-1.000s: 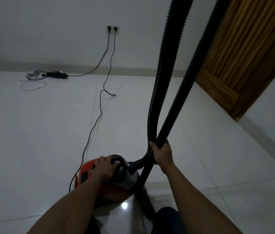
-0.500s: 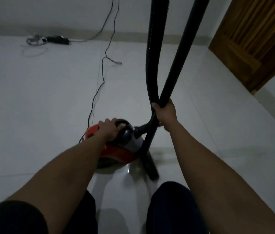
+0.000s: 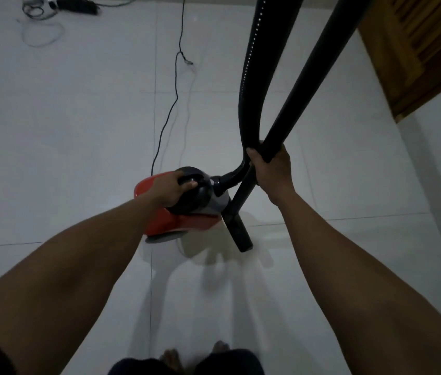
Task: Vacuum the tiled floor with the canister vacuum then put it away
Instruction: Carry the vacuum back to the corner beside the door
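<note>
Your view has tipped further down since a moment ago, so the wall socket is gone from sight and your bare feet (image 3: 195,354) now show at the near edge. Your left hand (image 3: 169,189) grips the handle of the red canister vacuum (image 3: 184,224) on the tiled floor (image 3: 65,131). Your right hand (image 3: 272,171) is wrapped around the black wand (image 3: 303,85), with the ribbed hose (image 3: 254,85) just left of it.

The ribbed hose (image 3: 254,77) and rigid wand (image 3: 314,69) run out past the top edge, their upper ends unseen. The left hand (image 3: 166,189) hides the canister vacuum (image 3: 184,223)'s handle; the cable tangle (image 3: 59,4) at top left is blurred.
</note>
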